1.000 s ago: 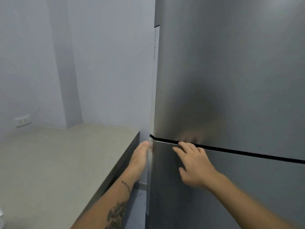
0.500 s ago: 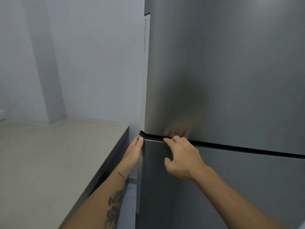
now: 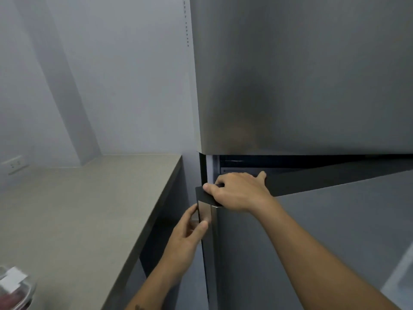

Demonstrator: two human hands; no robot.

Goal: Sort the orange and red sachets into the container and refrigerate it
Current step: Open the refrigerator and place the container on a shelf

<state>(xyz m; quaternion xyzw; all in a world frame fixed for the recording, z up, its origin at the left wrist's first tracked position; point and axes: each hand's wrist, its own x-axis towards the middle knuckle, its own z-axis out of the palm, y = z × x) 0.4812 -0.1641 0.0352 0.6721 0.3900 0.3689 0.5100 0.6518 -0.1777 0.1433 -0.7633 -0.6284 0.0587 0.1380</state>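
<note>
The right hand (image 3: 240, 190) is clamped on the top corner of the lower fridge door (image 3: 312, 242), fingers hooked over the dark upper edge and the thumb laid along its front lip. Just below it the left hand (image 3: 190, 233) pinches the same door's leading edge, thumb on the shiny front strip and fingers wrapped behind. Neither hand carries anything else. The lower fridge door stands ajar: a wedge-shaped gap shows between its top and the bottom of the upper fridge door (image 3: 301, 74), with a dark slice of the interior visible through it, though nothing inside can be made out. Left of that door runs the bench (image 3: 89, 209), its pale top reaching back to the wall, where a socket (image 3: 14, 164) sits well away from the door. The container (image 3: 15, 287) rests on the bench far from the door, at the lower-left edge of the view — it looks clear, with a white label and something reddish inside, but it is cut off and blurred, so whether all the sachets are in it cannot be told. Judging by this, sorting seems largely done and refrigerating has only begun — the door needs swinging wide, then the container must be fetched, shelved and shut in.
</note>
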